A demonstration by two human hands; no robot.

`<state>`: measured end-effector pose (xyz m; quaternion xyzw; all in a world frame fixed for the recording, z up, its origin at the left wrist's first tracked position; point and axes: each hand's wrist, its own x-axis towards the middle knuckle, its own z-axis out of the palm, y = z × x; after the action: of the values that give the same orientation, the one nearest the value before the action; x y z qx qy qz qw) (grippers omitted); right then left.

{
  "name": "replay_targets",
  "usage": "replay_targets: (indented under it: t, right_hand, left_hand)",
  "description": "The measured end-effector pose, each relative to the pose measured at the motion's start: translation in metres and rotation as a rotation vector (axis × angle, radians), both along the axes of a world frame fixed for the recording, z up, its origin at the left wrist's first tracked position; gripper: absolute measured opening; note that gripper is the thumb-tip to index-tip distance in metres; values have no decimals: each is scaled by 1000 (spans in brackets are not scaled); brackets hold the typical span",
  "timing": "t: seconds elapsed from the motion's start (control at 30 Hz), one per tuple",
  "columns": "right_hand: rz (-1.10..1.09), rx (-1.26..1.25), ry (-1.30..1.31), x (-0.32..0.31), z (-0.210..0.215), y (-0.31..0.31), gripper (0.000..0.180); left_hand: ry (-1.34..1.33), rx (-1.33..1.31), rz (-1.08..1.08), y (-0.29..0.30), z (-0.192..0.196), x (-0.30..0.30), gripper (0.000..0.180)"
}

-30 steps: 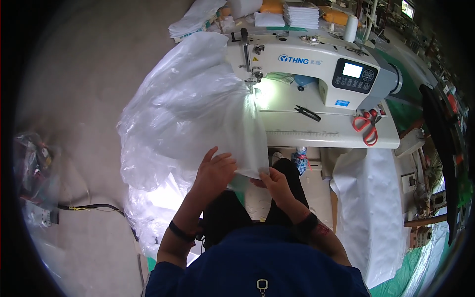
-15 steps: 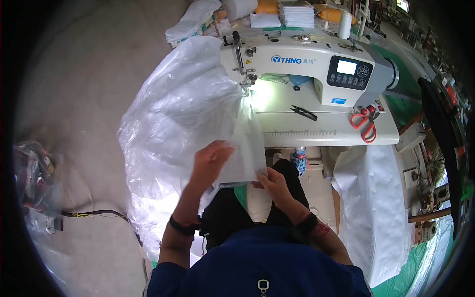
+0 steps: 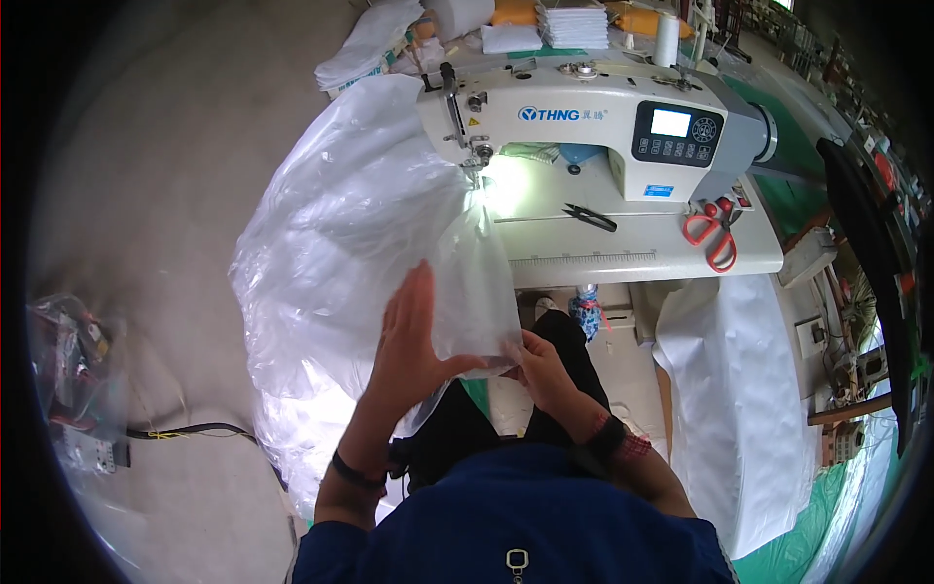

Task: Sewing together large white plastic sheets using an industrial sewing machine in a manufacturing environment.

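A large translucent plastic sheet [image 3: 321,224] spreads under the needle of a white sewing machine [image 3: 545,117] and hangs down at the left toward my lap. My left hand [image 3: 411,346] lies flat on the sheet, fingers stretched forward and thumb pointing right. At the sheet's near right corner, my right hand [image 3: 545,370] pinches the edge between thumb and fingers. The machine's lamp lights the sheet brightly around the presser foot [image 3: 475,180].
Black thread snips [image 3: 591,217] and red-handled scissors [image 3: 715,238] lie on the machine bed. White sheeting [image 3: 735,409] hangs at the right. Folded white stacks [image 3: 574,27] and a thread cone [image 3: 666,39] stand behind. A black cable [image 3: 195,420] crosses the floor at left.
My left hand has opened from a loosely curled pose and now lies flat on the sheet. My right hand keeps its pinch at the corner. The view has shifted slightly.
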<state>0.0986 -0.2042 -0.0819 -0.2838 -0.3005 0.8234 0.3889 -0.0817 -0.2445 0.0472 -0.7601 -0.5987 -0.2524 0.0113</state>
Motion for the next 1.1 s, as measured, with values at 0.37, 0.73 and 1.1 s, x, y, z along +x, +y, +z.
replay_targets:
  t: [0.37, 0.73, 1.1]
  right_hand:
    - [13, -133, 120, -4, 11, -3, 25]
    - [86, -167, 178, 4, -6, 6, 24]
    - [54, 82, -136, -3, 6, 0, 26]
  left_hand:
    - [-75, 79, -294, -15, -51, 22, 23]
    - [-279, -502, -296, -4, -55, 23, 19]
    - [-127, -28, -228, 62, -17, 6, 16]
